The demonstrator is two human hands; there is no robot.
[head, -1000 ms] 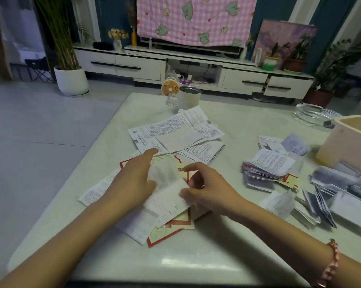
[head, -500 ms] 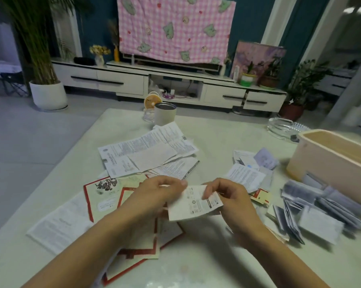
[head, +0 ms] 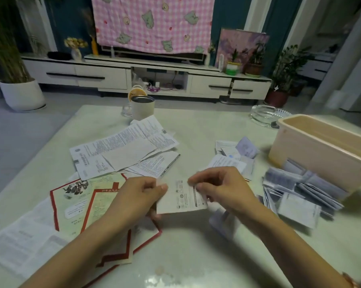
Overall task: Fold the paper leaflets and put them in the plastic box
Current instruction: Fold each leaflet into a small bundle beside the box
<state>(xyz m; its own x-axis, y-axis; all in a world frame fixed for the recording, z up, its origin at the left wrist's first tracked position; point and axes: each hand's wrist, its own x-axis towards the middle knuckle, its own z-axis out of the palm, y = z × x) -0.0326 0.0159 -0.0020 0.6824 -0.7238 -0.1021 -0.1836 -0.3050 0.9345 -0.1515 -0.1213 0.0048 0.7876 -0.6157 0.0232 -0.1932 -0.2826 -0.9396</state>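
No legible print on any leaflet (head: 180,197)

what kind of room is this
Probably a home living room: a long low cabinet with drawers along the wall, potted plants at either end, and a pink checked cloth draped over what looks like a TV.

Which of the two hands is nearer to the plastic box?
Right. The right hand pinches the leaflet at the edge toward the plastic box; the left hand pinches the opposite edge, farther away.
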